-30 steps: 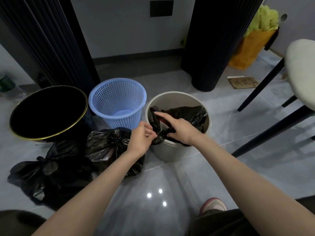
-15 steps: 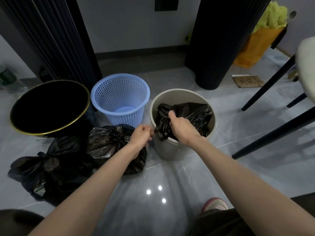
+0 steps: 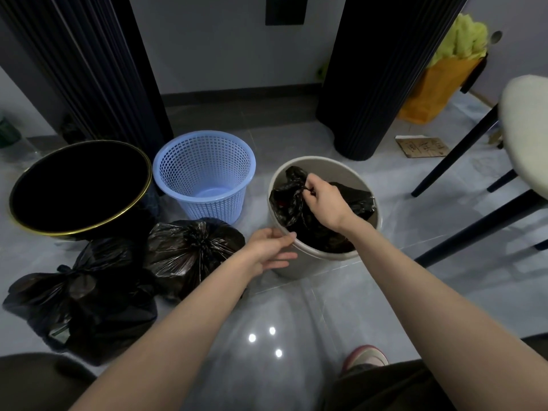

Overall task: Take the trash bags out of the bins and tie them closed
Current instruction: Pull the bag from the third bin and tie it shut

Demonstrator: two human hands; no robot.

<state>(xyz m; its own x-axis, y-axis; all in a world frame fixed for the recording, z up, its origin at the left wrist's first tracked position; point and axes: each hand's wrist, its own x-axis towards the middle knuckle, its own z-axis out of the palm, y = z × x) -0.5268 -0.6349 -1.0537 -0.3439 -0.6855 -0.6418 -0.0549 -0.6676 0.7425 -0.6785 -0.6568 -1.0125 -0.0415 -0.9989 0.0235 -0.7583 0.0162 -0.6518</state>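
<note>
Toward the far edge of the grey tiled floor (image 3: 385,292), a crumpled black plastic trash bag (image 3: 353,200) is seen inside a round beige plastic bin (image 3: 350,170). Its gathered top is pinched by the curled fingers of the right hand (image 3: 324,200). The left hand (image 3: 267,250) is held open, fingers relaxed, just beside the bin's near rim. Nearer the left edge, a tied black plastic bag (image 3: 189,250) and a second tied black bag (image 3: 80,295) are laid before a blue lattice plastic basket (image 3: 204,173) and a black gold-rimmed bin (image 3: 80,185).

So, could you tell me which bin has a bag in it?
The beige bin, where the right hand grips a black bag; the blue basket and black bin show none.
</note>
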